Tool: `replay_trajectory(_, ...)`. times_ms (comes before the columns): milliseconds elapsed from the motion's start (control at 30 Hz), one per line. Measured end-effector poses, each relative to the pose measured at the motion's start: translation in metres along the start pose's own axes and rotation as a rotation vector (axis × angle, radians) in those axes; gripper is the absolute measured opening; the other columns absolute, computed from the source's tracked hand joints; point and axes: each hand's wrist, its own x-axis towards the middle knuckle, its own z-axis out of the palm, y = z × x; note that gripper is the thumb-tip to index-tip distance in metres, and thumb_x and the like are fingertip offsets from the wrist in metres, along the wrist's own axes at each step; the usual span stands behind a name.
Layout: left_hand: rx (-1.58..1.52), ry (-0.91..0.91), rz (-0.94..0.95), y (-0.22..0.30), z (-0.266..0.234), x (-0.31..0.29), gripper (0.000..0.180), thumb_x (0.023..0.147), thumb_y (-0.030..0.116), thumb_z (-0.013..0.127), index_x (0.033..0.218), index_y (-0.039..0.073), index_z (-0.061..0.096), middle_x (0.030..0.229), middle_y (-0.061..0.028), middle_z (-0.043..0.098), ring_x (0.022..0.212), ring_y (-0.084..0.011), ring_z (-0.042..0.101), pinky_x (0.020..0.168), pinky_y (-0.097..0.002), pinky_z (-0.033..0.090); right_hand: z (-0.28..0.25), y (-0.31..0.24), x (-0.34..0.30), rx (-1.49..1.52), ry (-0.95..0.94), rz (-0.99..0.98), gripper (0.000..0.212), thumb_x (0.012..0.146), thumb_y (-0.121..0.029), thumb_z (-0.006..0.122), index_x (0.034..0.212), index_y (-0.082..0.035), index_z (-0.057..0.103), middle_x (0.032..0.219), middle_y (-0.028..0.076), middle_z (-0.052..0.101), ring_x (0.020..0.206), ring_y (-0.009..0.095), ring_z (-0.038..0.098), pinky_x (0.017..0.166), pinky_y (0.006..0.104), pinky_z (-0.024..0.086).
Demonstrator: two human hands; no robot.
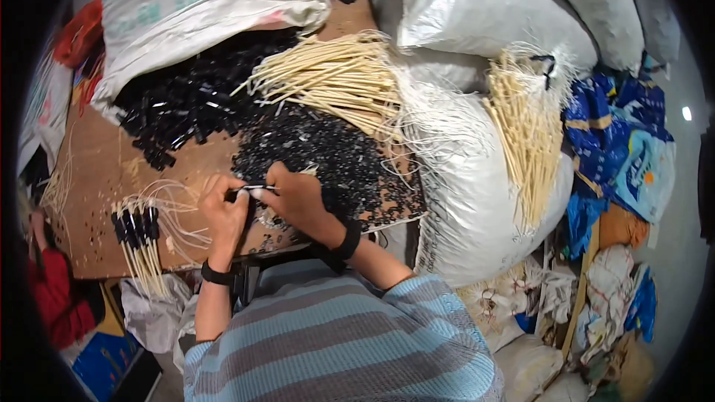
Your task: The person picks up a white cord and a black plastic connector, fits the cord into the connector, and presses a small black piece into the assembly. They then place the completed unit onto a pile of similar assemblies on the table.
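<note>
Over the table's near edge my left hand [222,205] and my right hand [296,197] meet, fingers pinched together. Between their fingertips runs a thin dark piece [257,187], too small to name exactly. White wraps cover some fingertips. Just beyond my hands spreads a heap of small black pieces [313,145]. Left of my left hand lies a group of pale sticks [153,257] with black sleeves on their upper ends and white strings trailing from them. Farther off, a pile of pale sticks [335,78] with white strings rests beside black tube pieces [182,100].
A white woven sack [201,7] lies at the back left of the brown table [97,179]. To the right, a full white sack [462,179] carries another stick bundle [525,149]. Blue plastic bags [596,119] sit farther right. A person in a red sleeve [56,298] is at far left.
</note>
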Motion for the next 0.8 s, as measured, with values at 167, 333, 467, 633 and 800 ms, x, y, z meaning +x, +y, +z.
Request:
replay_trajectory(167, 0.084, -0.266, 0.279, 0.031, -0.011, 0.010, 0.031, 0.067, 0.000, 0.060, 0.097, 0.001, 0.064, 0.094, -0.0160, 0.066, 0.090, -0.0345, 0.062, 0.079, -0.0384, 0.049, -0.021, 0.018, 0.005, 0.912, -0.416, 0.390, 0.016, 0.086, -0.012, 0.067, 0.097, -0.001, 0.069, 0.070, -0.001, 0.065, 0.060, 0.005, 0.054, 0.050, 0.0277, 0.042)
replay_trajectory(333, 0.045, -0.533, 0.081, 0.004, -0.013, 0.015, 0.039, 0.068, -0.002, 0.060, 0.106, 0.002, 0.063, 0.095, -0.0156, 0.066, 0.086, -0.0297, 0.064, 0.080, -0.0321, 0.049, -0.026, 0.014, -0.004, 0.240, -0.167, -0.181, 0.024, 0.077, -0.008, 0.062, 0.100, -0.009, 0.069, 0.061, 0.003, 0.056, 0.051, 0.011, 0.054, 0.043, 0.0298, 0.039)
replay_trajectory(467, 0.031, -0.558, -0.155, -0.002, -0.026, 0.007, 0.037, 0.072, -0.006, 0.058, 0.108, 0.001, 0.062, 0.098, -0.0126, 0.069, 0.092, -0.0245, 0.065, 0.085, -0.0309, 0.049, -0.020, 0.011, -0.010, -0.153, -0.142, -0.491, 0.034, 0.075, -0.013, 0.061, 0.108, -0.016, 0.068, 0.060, 0.003, 0.050, 0.049, 0.021, 0.054, 0.041, 0.0355, 0.036)
replay_trajectory(633, 0.114, -0.373, 0.254, 0.008, -0.018, -0.008, 0.046, 0.070, -0.003, 0.059, 0.115, 0.007, 0.061, 0.101, -0.0176, 0.067, 0.096, -0.0357, 0.064, 0.080, -0.0409, 0.051, -0.001, 0.005, -0.005, 0.020, -0.122, -0.163, 0.019, 0.077, -0.024, 0.067, 0.089, -0.010, 0.063, 0.066, 0.012, 0.062, 0.061, 0.030, 0.064, 0.049, 0.0395, 0.049)
replay_trajectory(800, 0.210, -0.274, 0.367, 0.005, -0.026, -0.022, 0.046, 0.070, 0.005, 0.064, 0.115, 0.012, 0.060, 0.092, -0.0088, 0.066, 0.084, -0.0296, 0.063, 0.072, -0.0400, 0.050, -0.023, -0.020, 0.001, 0.160, -0.485, 0.134, 0.022, 0.077, -0.013, 0.073, 0.097, -0.007, 0.068, 0.070, 0.007, 0.062, 0.060, 0.020, 0.058, 0.055, 0.0315, 0.045)
